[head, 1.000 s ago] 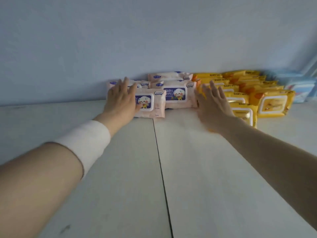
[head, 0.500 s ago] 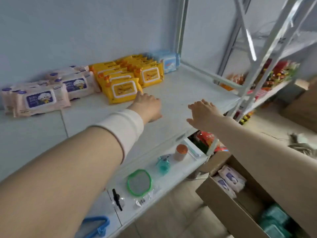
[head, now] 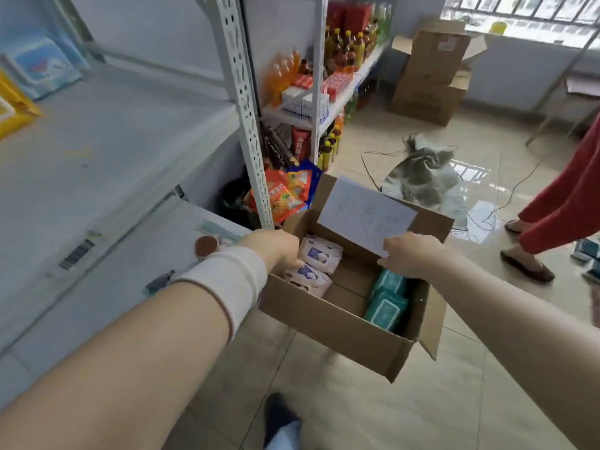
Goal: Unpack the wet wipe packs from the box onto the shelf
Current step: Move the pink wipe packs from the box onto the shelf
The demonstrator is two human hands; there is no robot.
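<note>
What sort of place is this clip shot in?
Most likely a small shop or its stockroom: perforated metal racking loaded with bottled drinks and snack packets, a barcode label on the shelf edge, and opened cardboard cartons standing on the tiled floor.

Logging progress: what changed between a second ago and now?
Both hands left the shelf and dropped to the box: the left hand reaches the pink packs, the right hand hovers above the teal packs. Nothing gripped visibly. The yellow packs stay on the shelf.
</note>
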